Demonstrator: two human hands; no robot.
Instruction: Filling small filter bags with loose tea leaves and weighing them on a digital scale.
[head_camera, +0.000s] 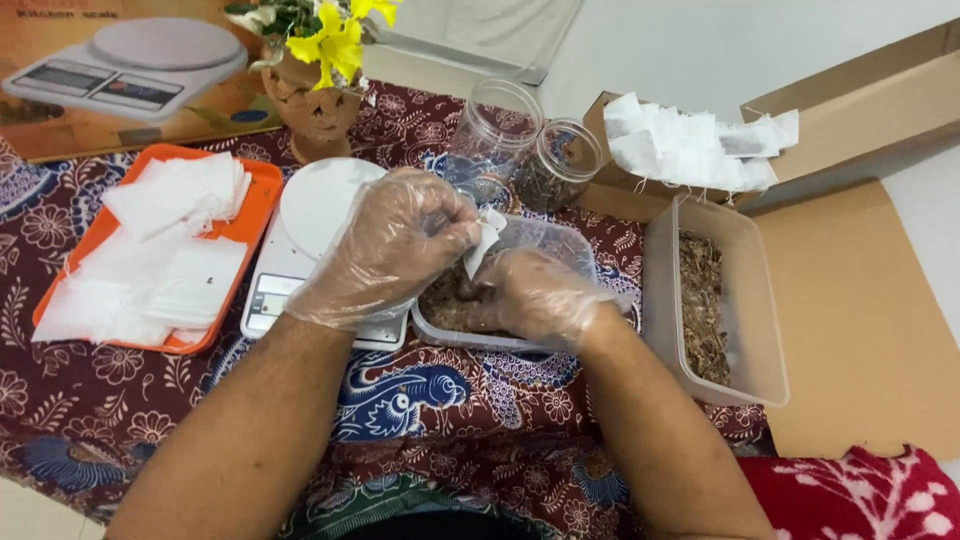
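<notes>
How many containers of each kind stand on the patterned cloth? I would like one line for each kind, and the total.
Clear round plastic jars: 2
Clear rectangular plastic tubs holding dried brown bits: 2
Flat orange plastic tray with white paper bags: 1
Open brown cardboard box of white bags: 1
Total: 6

Table covering: dark red batik cloth (120, 400) with floral and blue motifs.
Surface right of cloth: flat brown cardboard sheet (860, 330).
Floor beyond cloth, far side: pale and plain (700, 50).
Light: even and diffuse.
</notes>
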